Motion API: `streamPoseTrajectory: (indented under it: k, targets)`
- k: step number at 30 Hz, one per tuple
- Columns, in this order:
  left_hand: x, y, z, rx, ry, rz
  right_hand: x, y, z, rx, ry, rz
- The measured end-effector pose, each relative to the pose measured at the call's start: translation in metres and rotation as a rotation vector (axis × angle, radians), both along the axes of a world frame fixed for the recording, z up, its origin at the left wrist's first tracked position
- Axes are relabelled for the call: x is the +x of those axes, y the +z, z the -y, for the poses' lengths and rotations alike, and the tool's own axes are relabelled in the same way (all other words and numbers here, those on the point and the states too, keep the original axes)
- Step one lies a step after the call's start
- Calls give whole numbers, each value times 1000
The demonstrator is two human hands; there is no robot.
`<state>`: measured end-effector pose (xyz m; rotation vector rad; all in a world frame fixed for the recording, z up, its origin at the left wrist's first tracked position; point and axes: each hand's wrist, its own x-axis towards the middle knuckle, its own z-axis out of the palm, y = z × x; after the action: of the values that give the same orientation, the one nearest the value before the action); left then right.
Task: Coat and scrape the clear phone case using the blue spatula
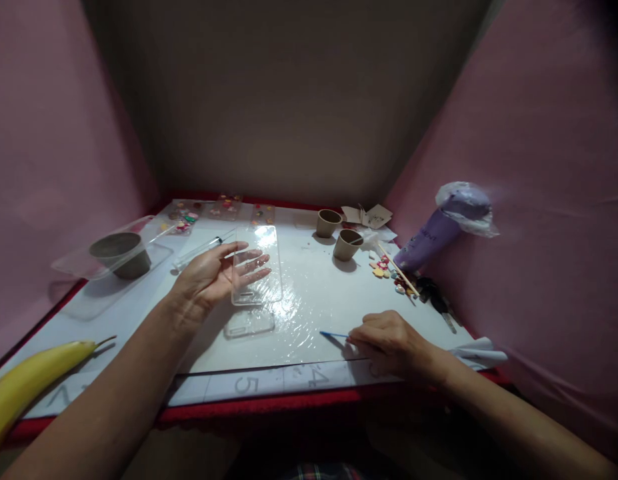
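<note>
My left hand (213, 277) holds up a clear phone case (257, 283); its fingers lie stretched behind the case and show through it. Below it, a second clear phone case (249, 325) lies flat on the white sheet (309, 293). A thin blue stick (333, 334) is pinched in my right hand (389, 337), close to the sheet's front edge, its free end pointing left. Just past my left hand rests a clear syringe (197, 253). The sheet's middle has a shiny, wrinkled, film-like surface.
Two brown cups (347, 247) stand at the back right, one with a stick in it. Small colourful charms (381, 268), a wooden stick (399, 270) and a purple piping bag (431, 233) are farther right. Charm packets (183, 219), a grey pot (123, 255) and a banana (39, 367) are left.
</note>
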<state>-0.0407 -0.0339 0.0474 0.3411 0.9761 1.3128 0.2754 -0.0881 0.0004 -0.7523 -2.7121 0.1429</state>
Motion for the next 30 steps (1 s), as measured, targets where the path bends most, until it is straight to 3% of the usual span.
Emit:
streamPoseTrajectory:
  k: [6,15,20,24,27,30]
  targets:
    - [0,1,0,-4,9,13,8,-4,-26,137,-118,-51]
    - [0,1,1,-16,27,18,-14,-2,13,16,81,-44]
    - [-4,1,0,0,31,10,-15,-9,-13,40,28,-24]
    - [-7,0,-3,-7,41,29,-17,-2,-27,156,-68,-36]
    - [-8,-2,-4,23,68,27,-29,2,-16,185,-50,-65]
    - [-9,-2,-5,36,112,26,-47,-1,2,134,57,-71]
